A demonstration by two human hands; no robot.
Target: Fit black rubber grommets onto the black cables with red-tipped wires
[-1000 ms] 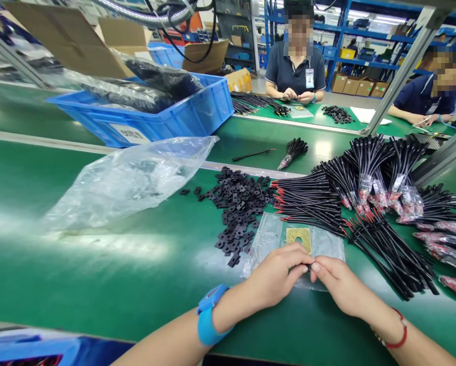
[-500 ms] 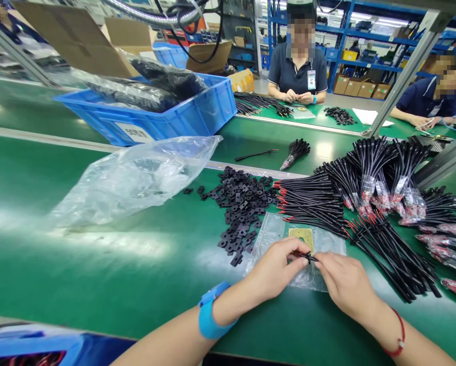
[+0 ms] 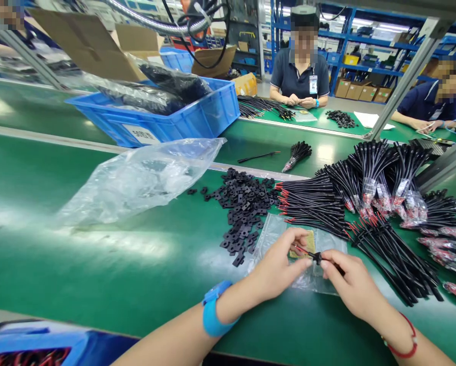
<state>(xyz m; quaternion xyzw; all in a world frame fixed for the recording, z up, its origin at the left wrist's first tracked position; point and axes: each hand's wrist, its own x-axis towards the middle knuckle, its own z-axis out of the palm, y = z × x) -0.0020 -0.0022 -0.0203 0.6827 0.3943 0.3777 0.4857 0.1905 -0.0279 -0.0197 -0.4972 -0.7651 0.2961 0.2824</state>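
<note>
Pinched in my right hand (image 3: 352,277) is a black cable (image 3: 340,269) with a red wire end pointing left. A small black piece (image 3: 317,257) sits on the cable just beyond my right fingertips. My left hand (image 3: 279,264) is open around the red end, thumb apart from the curled fingers; its thumb tip is close to the small piece. Below both hands lie a yellow sponge-like pad (image 3: 309,238), partly covered by my left fingers, and a clear plastic bag (image 3: 271,229).
Left of the bag spreads a heap of small black pieces with holes (image 3: 246,195). Cables with red ends (image 3: 311,198) lie behind my hands, more (image 3: 397,259) to the right beside wrapped bundles (image 3: 380,168). A blue crate (image 3: 182,122) and a large clear bag (image 3: 136,178) stand left. Co-workers sit opposite.
My left fingers have opened away from the cable, showing its red end. The small black piece now shows clearly between my hands, and my right hand has shifted slightly right.
</note>
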